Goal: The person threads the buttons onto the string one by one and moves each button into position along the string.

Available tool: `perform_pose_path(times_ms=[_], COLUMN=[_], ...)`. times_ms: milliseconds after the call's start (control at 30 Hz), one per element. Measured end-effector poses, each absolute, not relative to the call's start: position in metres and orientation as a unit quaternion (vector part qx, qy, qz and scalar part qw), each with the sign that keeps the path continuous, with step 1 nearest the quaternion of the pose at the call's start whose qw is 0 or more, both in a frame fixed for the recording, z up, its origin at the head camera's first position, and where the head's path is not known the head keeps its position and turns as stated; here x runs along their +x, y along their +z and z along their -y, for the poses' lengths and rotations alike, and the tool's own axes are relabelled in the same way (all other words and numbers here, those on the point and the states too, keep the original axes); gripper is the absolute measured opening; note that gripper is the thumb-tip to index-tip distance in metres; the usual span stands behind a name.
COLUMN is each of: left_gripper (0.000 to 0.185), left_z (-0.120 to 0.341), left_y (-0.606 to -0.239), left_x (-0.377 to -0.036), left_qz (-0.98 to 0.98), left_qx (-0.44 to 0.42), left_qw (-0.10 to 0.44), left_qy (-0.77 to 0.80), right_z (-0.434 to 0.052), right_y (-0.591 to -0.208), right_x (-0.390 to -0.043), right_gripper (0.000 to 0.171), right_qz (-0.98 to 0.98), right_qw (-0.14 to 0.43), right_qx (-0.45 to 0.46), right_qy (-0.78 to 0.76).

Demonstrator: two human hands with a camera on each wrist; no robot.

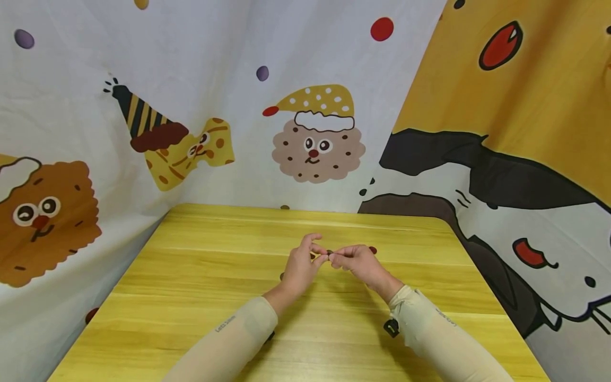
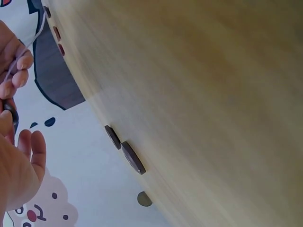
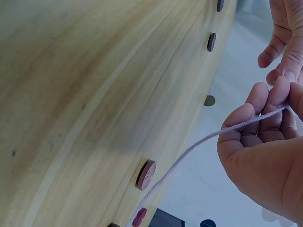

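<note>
Over the table the two hands meet at a small dark button [image 1: 330,253]. My left hand [image 1: 299,269] pinches this button [image 2: 10,112] between thumb and fingertip, its other fingers raised apart. My right hand [image 1: 361,264] pinches a thin pale lilac cord [image 3: 191,145] near its end, right beside the button. Across the curled fingers of the right hand [image 3: 265,151] the cord runs, then trails down toward the tabletop. Whether the cord passes through the button I cannot tell.
On the wooden table [image 1: 215,318] lie several loose buttons. Two dark ones [image 2: 133,158] sit close together, while a reddish button [image 3: 147,175] and a red button [image 3: 139,217] lie near the cord. A printed cloth [image 1: 215,63] hangs behind the far edge.
</note>
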State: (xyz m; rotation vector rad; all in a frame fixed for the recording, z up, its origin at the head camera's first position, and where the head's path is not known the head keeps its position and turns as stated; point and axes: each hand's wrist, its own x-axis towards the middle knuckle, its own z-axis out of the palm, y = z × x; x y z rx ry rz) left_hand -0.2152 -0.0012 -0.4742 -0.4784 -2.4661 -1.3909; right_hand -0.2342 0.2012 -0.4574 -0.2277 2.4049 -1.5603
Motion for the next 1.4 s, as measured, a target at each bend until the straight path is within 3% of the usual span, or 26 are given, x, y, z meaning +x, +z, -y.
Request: perform_pose_path(times_ms=[267, 633, 867, 1167, 1400], left_gripper=[0.048, 0.040, 0.043, 0.041, 0.027], left_z=[-0.0009, -0.0017, -0.0005, 0.0021, 0.0041], left_y=[-0.4745, -0.4772, -0.4784, -0.4770, -0.4768], left_x=[-0.2164, -0.2172, -0.2181, -0.2184, -0.2175], left_qz=[0.865, 0.866, 0.851, 0.818, 0.813], left_qx=[-0.162, -0.175, -0.166, -0.166, -0.163], left_qw=[0.116, 0.110, 0.065, 0.025, 0.017], left_qy=[-0.460, -0.456, -0.494, -0.550, -0.559], right_z=[-0.2008, -0.1972, -0.2002, -0.2002, -0.2009], right_y=[-0.4600, -0.4602, -0.4632, -0.4637, -0.4668], right_x=[-0.2344, -0.2337, -0.2342, -0.2356, -0.2362], right_gripper=[0.039, 0.023, 0.017, 0.043, 0.029], right_qz=[-0.835, -0.839, -0.838, -0.824, -0.853], right_qw=[0.125, 0.102, 0.084, 0.084, 0.051], right_qx=[-0.086, -0.116, -0.167, -0.189, -0.220], right_qy=[-0.529, -0.522, -0.513, -0.527, -0.471])
